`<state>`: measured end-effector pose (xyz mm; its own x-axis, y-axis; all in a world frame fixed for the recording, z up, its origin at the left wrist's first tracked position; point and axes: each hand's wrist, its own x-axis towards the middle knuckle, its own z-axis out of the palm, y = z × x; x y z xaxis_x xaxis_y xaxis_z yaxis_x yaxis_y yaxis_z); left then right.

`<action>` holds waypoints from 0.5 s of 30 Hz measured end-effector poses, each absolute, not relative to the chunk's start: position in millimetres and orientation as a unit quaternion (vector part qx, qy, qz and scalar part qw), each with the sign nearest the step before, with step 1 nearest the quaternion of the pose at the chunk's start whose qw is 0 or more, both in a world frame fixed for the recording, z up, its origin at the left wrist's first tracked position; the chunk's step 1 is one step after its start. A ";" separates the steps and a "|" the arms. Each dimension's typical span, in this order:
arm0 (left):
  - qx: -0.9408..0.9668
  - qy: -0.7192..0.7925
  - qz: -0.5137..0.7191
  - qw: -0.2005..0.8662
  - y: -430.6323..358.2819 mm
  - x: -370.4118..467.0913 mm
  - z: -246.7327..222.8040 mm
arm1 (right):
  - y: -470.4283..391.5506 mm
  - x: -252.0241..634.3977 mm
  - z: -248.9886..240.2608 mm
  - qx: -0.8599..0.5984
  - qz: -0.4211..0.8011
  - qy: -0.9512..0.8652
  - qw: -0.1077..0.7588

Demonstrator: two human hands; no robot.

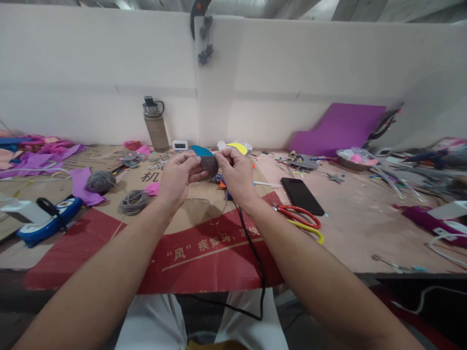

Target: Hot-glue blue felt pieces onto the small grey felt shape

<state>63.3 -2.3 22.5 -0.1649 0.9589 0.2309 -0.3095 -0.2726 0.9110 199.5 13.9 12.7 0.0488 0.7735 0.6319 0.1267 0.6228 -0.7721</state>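
Note:
Above the middle of the worktable, both hands hold a small dark grey piece [209,166] with a blue pointed part [201,151] at its upper left. My left hand [181,176] pinches its left side, fingers bent behind it. My right hand [236,174] grips its right edge between thumb and fingers. A yellow curved piece [239,148] shows just behind my right hand; whether it touches the fingers I cannot tell. Under the hands lies a cardboard sheet with a red printed band [215,262].
Grey yarn balls [134,201], purple felt [83,187] and a blue power strip [51,223] lie left. A bottle [156,129] stands behind. Right are a black phone [302,196], red-and-yellow-handled scissors [301,216] and a bowl [353,160]. A black cable [255,253] hangs over the front edge.

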 end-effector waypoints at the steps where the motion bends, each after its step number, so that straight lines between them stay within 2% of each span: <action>1: 0.436 0.368 0.667 0.479 -2.2 63.0 22.5 | 14.2 200.2 13.0 -0.355 0.261 -0.640 0.629; 7: 0.433 0.355 0.662 0.499 -1.6 60.0 24.8 | 18.3 205.0 14.0 -0.350 0.342 -0.625 0.609; 15: 0.470 0.347 0.624 0.519 5.8 55.0 21.8 | 25.9 206.5 13.5 -0.306 0.522 -0.541 0.583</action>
<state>55.0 5.8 21.8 -0.0200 0.9739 0.2263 -0.3216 -0.2206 0.9208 206.5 25.9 13.5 -0.1318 0.9411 0.3115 -0.2780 0.2666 -0.9229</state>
